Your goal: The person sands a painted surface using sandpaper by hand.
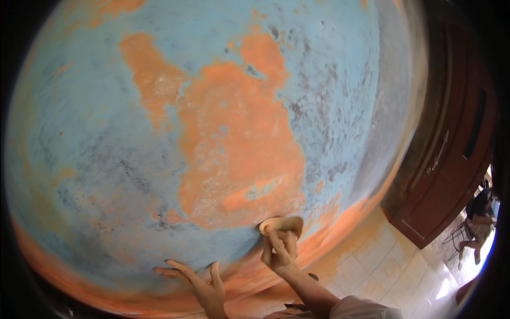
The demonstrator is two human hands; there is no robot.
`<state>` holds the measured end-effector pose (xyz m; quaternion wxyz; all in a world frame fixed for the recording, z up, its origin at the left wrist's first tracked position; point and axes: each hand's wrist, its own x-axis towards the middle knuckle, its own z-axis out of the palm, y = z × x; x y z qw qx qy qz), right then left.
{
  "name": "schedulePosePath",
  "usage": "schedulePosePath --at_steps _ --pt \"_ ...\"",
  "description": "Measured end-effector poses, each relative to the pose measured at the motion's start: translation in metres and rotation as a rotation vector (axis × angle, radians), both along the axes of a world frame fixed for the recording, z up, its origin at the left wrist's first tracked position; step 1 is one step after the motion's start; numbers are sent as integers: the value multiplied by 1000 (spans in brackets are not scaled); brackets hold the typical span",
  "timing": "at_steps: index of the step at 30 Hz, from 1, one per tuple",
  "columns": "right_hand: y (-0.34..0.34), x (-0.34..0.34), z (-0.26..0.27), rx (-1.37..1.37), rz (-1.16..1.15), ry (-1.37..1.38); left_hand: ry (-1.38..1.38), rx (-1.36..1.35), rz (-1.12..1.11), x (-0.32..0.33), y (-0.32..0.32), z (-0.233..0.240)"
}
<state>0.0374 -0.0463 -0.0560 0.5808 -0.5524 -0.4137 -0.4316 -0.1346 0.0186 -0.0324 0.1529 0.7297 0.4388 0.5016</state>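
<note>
A wall (243, 131) fills most of the view, its light blue paint worn through to orange in large patches. My right hand (281, 249) grips a bent tan sheet (293, 224), which looks like sandpaper, pressed to the wall at the lower edge of the big orange patch. To the left and lower down is my left hand (201, 285), fingers spread and fingertips at the blue paint, holding nothing. Grey marks and scuffs run across the blue around the orange areas. The sheet's face toward the wall is hidden.
An orange band (318, 255) runs along the wall's foot. Pale floor tiles (370, 267) with orange dust lie at lower right. A dark red-brown door (442, 175) with a bolt stands to the right. Beyond it, a person (478, 223) sits on a metal-framed chair.
</note>
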Motion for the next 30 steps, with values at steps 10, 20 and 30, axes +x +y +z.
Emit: schedulePosePath --at_steps 10,20,30 --pt "-2 18 -7 11 -143 -11 50 19 16 -4 2 -2" --pt "-3 18 -15 27 -130 81 16 -6 -56 -1 -3 4" --pt "-3 15 -13 13 -165 78 3 -9 -20 0 -1 0"
